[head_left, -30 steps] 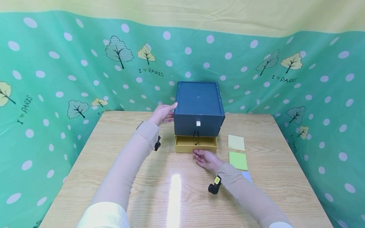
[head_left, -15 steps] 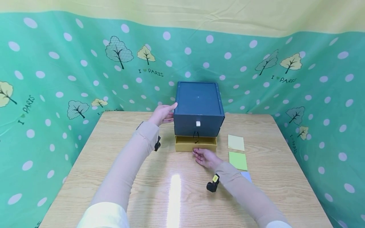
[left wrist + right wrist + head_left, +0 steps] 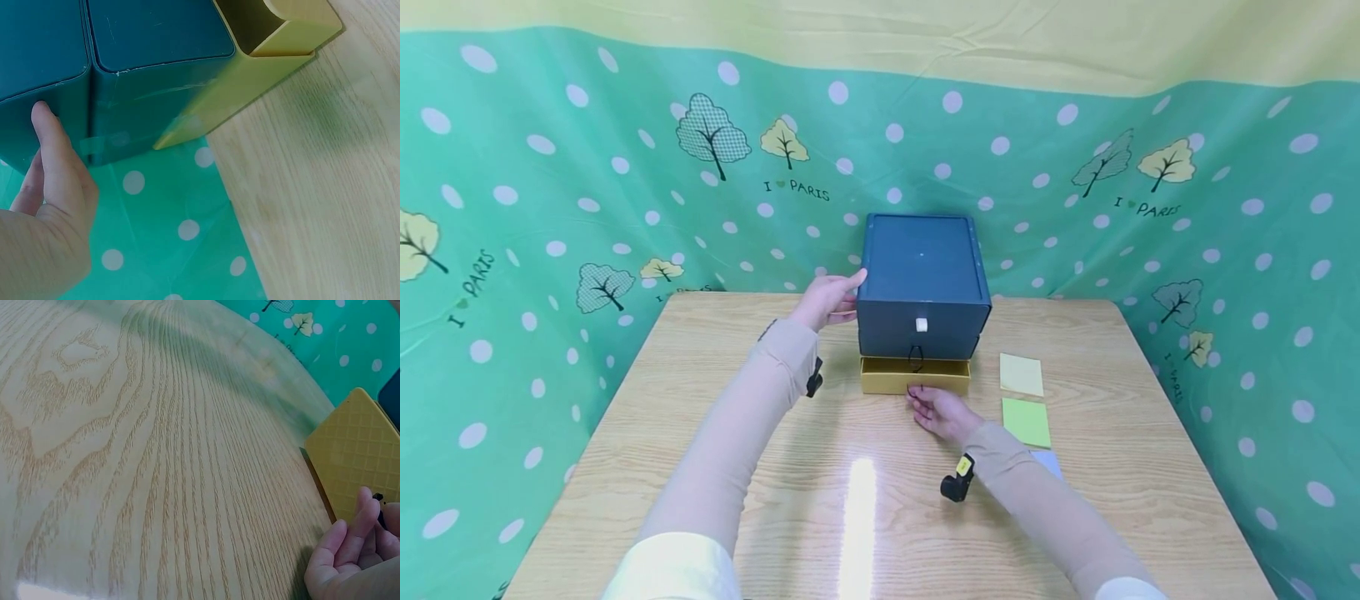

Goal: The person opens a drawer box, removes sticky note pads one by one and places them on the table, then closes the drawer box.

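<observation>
A dark blue drawer unit [image 3: 925,258] stands at the back of the table, made of stacked boxes. Below its blue boxes, a yellow drawer [image 3: 883,383] sticks out partway. My left hand [image 3: 830,300] rests against the unit's left side, its fingers fairly straight along the wall, as the left wrist view shows of the hand [image 3: 59,181]. At the yellow drawer's front, my right hand [image 3: 943,414] pinches a small black cord pull [image 3: 380,515] between thumb and fingers. Another black cord loop [image 3: 916,357] hangs on the blue front, under a white knob [image 3: 922,325].
Right of the unit lie sticky notes in a column: pale yellow [image 3: 1021,375], green [image 3: 1026,423] and blue [image 3: 1048,462], the last partly under the right forearm. A green dotted curtain [image 3: 775,225] surrounds the wooden table [image 3: 715,358] at the back and sides.
The yellow drawer has slid a little further into the unit, and my right hand has moved forward with it. The left hand has stayed in place.
</observation>
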Available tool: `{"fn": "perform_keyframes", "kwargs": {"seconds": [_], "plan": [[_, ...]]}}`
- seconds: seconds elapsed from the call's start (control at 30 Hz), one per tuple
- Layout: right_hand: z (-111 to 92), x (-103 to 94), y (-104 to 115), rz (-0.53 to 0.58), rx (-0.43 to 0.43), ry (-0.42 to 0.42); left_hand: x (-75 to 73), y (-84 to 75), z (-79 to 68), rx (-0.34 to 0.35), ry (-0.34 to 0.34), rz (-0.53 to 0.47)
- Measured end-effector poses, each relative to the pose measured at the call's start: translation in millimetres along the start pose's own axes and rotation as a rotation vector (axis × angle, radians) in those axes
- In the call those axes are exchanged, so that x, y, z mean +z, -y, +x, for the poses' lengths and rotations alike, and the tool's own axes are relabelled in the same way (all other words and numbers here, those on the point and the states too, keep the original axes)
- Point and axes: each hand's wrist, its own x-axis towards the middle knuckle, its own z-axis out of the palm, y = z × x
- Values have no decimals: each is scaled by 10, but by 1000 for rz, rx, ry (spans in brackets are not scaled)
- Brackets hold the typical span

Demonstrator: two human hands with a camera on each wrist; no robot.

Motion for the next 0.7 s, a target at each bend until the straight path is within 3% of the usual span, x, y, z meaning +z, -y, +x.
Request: {"fn": "perform_keyframes", "kwargs": {"seconds": [0.7], "plan": [[126, 29, 25, 43, 5, -37, 6, -5, 0, -5, -9, 3]]}}
